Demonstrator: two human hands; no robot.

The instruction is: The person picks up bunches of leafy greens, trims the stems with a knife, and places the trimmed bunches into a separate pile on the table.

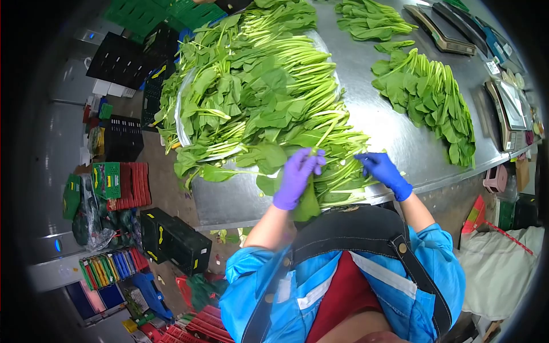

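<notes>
My left hand (pixel 298 174), in a purple glove, is closed around a leafy green stalk (pixel 307 200). The stalk's broad leaf hangs below the hand, toward my apron. My right hand (pixel 386 171), in a blue glove, is at the stem ends on the near right side of the pile. Its thumb and fingers are pinched together; what lies between them is too small to make out. The large pile of leafy greens (pixel 269 86) spreads over the table beyond both hands, most pale stems pointing right and leaves left.
On the metal table (pixel 357 74) a row of sorted greens (pixel 429 100) lies to the right, with another bunch (pixel 374 20) farther back. Weighing scales (pixel 506 108) line the right edge. Black crates (pixel 176 240) and red crates (pixel 130 186) stand on the floor at left.
</notes>
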